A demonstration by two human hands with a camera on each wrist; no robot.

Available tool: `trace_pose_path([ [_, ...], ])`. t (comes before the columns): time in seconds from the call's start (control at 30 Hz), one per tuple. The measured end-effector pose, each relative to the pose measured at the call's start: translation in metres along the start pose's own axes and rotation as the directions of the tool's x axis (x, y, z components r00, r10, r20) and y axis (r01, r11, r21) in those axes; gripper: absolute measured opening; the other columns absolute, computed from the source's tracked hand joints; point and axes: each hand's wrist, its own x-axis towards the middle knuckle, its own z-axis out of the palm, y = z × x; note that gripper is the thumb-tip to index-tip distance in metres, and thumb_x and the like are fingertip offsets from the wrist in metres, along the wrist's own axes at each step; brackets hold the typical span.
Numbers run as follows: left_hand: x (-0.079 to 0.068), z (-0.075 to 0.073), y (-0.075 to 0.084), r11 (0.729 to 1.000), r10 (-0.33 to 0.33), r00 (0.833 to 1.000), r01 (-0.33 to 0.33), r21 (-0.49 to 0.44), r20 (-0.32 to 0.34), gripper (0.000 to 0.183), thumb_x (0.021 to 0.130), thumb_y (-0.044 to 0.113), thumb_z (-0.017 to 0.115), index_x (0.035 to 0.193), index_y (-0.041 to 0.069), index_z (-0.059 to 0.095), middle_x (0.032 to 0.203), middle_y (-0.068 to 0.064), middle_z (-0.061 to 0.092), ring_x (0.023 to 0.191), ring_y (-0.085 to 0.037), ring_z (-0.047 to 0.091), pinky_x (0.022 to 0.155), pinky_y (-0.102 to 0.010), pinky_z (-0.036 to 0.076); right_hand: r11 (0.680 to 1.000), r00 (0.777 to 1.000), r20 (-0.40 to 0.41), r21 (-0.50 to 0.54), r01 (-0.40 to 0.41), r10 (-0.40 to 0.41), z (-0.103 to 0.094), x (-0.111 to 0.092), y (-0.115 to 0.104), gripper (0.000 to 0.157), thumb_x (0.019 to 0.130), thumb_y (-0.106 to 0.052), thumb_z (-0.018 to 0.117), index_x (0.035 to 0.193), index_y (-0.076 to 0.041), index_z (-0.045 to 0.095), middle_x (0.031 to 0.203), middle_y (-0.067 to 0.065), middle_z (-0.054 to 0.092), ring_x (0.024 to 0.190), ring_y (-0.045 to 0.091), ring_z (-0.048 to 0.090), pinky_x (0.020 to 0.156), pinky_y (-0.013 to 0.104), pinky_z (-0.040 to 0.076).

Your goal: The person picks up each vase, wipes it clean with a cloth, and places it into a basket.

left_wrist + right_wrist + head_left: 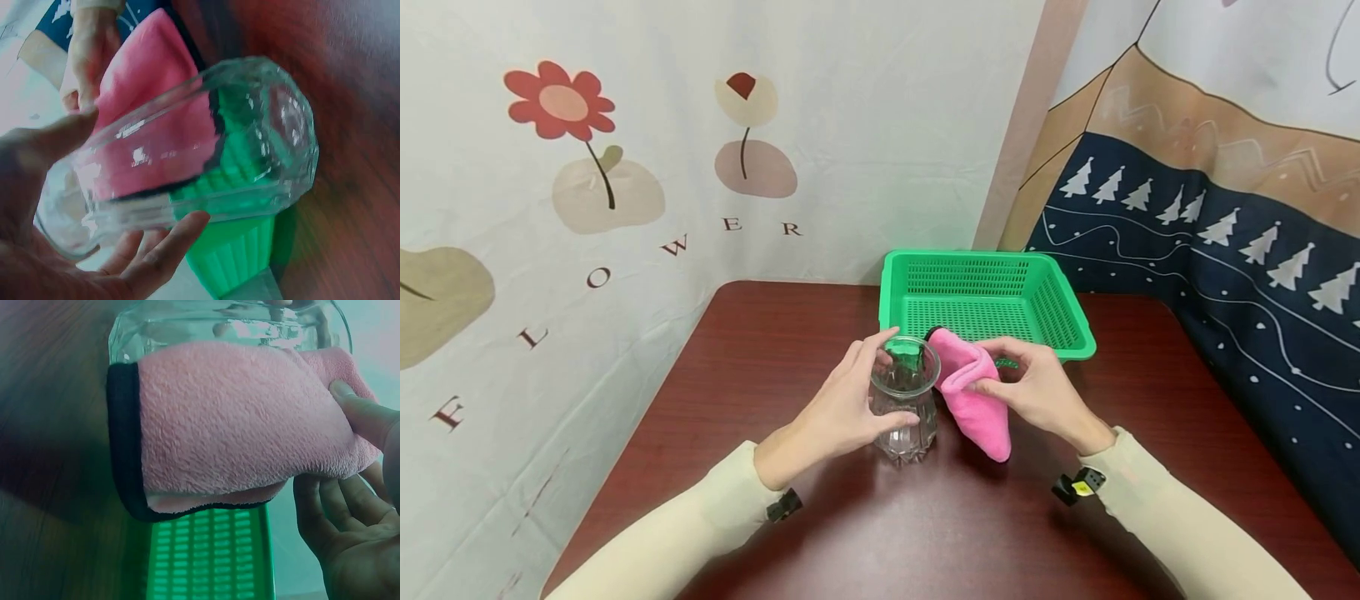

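Observation:
A clear glass vase (904,429) with a round rim and faceted lower part stands upright on the table. My left hand (842,408) holds it from the left side, thumb in front and fingers behind; in the left wrist view, the vase (269,181) lies between thumb and fingers. Just right of it, my right hand (1041,390) pinches a folded pink cloth (977,421) with a dark edge. The cloth (231,419) hangs close beside the glass in the right wrist view; whether they touch I cannot tell.
Behind the vase and cloth sits a green plastic basket (1078,329) with slotted walls. Everything is on a dark reddish-brown table (760,350). Printed curtains (880,150) hang behind it and along the right side.

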Motion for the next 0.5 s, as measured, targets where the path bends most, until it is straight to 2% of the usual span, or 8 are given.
trace_pose_path([
  [0.13,0.0,0.003,0.002,1.0,-0.014,1.0,0.015,0.024,-0.02,0.108,0.092,0.025,0.101,0.179,0.015,0.037,0.138,-0.014,0.067,0.115,-0.023,0.07,0.084,-0.029,0.062,1.0,1.0,0.023,0.004,0.012,-0.012,0.011,0.003,-0.003,0.055,0.093,-0.01,0.1,0.144,-0.014,0.081,0.139,0.005,0.084,0.12,0.008,0.076,0.094,0.027,0.071],
  [0.33,-0.001,0.002,0.001,1.0,0.007,1.0,-0.007,0.001,-0.023,0.106,0.093,0.022,0.099,0.179,0.016,0.038,0.139,-0.015,0.068,0.123,-0.028,0.072,0.087,-0.031,0.064,0.996,0.997,0.06,0.082,0.04,-0.045,0.027,0.005,-0.001,0.056,0.095,-0.005,0.096,0.148,-0.01,0.078,0.144,0.01,0.082,0.126,0.006,0.076,0.1,0.025,0.069],
  [0.5,-0.001,0.001,-0.001,0.999,0.017,1.0,-0.018,-0.04,-0.019,0.106,0.092,0.02,0.1,0.178,0.017,0.038,0.139,-0.018,0.07,0.122,-0.03,0.074,0.088,-0.039,0.069,0.987,0.997,0.064,0.156,0.044,-0.054,0.036,0.004,-0.001,0.056,0.096,-0.002,0.094,0.15,-0.009,0.078,0.146,0.013,0.081,0.13,0.005,0.076,0.104,0.025,0.068],
])
